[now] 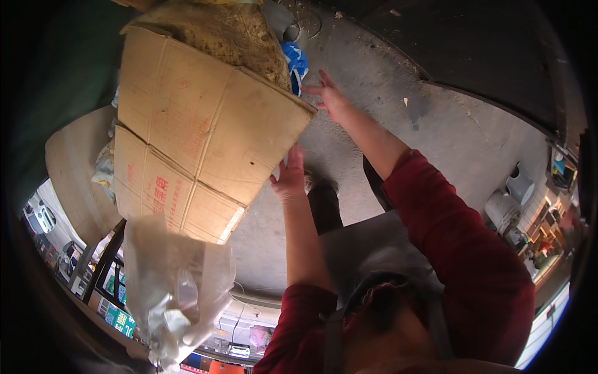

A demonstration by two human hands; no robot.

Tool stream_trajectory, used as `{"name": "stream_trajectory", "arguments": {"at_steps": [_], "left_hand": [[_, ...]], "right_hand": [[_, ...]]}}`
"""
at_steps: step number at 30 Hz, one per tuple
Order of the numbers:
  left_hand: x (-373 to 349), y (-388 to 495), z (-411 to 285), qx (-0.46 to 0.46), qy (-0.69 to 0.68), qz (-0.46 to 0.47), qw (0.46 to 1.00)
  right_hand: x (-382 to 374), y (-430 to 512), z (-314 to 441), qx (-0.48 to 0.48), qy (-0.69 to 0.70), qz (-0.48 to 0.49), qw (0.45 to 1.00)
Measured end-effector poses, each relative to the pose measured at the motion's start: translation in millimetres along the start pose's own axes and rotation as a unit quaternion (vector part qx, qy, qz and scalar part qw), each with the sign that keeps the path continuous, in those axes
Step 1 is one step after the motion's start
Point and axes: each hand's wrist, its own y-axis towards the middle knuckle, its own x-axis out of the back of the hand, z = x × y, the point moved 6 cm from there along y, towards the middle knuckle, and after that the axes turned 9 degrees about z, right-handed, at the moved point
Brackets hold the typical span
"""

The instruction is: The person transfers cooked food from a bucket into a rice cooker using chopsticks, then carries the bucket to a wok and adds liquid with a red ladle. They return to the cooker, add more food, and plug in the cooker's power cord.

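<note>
A large flattened cardboard box (pixel 187 117), creased and printed in red, lies before me on a pile. My left hand (pixel 289 177) is at its near right edge, fingers spread; whether it touches the cardboard I cannot tell. My right hand (pixel 329 96) is just beyond the right corner of the cardboard, fingers apart, holding nothing. Near its fingertips is a blue and white bag or cloth (pixel 295 65), beside a stained brown sheet (pixel 224 42) that shows behind the cardboard. A translucent plastic bag (pixel 177 280) hangs at the cardboard's lower end.
Another brown cardboard piece (pixel 81 173) leans at the left, next to a dark metal frame (pixel 100 266). Concrete floor (pixel 448 135) spreads to the right, with a dark panel (pixel 467 42) along its far side. Grey buckets (pixel 519 184) stand at the far right.
</note>
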Motion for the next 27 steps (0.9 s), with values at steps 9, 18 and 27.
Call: {"name": "stream_trajectory", "arguments": {"at_steps": [9,18,27], "left_hand": [[-70.1,23.9,-18.0,-0.006,0.142,0.047,0.989],[-106.1,4.3,-65.3,-0.078,0.144,0.047,0.985],[13.4,115.3,61.4,0.089,-0.024,-0.137,0.986]], "right_hand": [[-44.8,13.7,16.2,0.081,0.09,0.008,0.993],[-121.2,-26.4,46.0,0.155,0.106,0.162,0.969],[-130.9,-45.1,57.5,0.122,0.112,0.241,0.956]]}}
